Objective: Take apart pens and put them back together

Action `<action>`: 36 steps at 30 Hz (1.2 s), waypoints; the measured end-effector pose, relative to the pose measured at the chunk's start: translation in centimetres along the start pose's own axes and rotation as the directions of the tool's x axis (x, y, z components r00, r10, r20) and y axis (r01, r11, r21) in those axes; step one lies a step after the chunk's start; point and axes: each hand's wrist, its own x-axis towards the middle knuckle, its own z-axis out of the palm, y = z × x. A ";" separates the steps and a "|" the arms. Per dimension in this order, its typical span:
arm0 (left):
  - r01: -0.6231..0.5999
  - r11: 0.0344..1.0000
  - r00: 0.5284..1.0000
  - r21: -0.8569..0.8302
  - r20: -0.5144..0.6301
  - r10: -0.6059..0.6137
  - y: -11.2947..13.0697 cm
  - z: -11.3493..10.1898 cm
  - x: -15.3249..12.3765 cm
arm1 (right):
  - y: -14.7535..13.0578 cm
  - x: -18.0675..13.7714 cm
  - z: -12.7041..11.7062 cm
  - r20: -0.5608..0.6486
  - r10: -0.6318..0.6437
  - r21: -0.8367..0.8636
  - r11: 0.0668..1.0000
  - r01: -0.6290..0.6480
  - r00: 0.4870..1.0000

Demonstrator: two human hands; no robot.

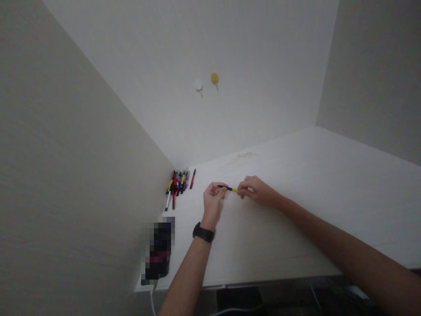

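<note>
A slim yellow and black pen [233, 189] is held level above the white tabletop, stretched between both hands. My left hand [213, 195], with a black watch on its wrist, pinches the black end between thumb and finger. On the other side, my right hand [255, 191] grips the yellow end, and its fingers cover that tip. To the left, a pile of pens [179, 182] in red, black, yellow and white lies by the wall corner. One red and black pen [192, 179] rests a little apart from the pile.
Walls enclose the white table [263, 245] at the left, back and right. A blurred-out dark object [159, 250] with a white cable lies at the left front. A yellow hook [214, 78] and a white hook [198, 86] are on the back wall.
</note>
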 end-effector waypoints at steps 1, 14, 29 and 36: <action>0.000 1.000 1.000 0.002 -0.004 0.000 0.0 0.0 0.0 | 0.0 0.0 0.0 -0.004 0.000 -0.008 1.000 0.000 1.000; 0.054 0.997 0.999 -0.050 0.011 -0.053 0.2 0.3 -0.1 | -0.8 -0.1 -0.4 0.121 0.005 0.248 0.968 -0.035 0.993; 0.093 0.991 0.994 -0.091 0.059 -0.088 0.4 0.3 -0.1 | -1.5 -0.2 -0.4 0.235 -0.007 0.427 0.899 -0.097 0.972; 0.093 0.990 0.995 -0.106 0.046 -0.088 0.6 0.6 -0.3 | -1.1 -0.1 0.3 0.084 0.082 0.288 0.952 -0.103 0.993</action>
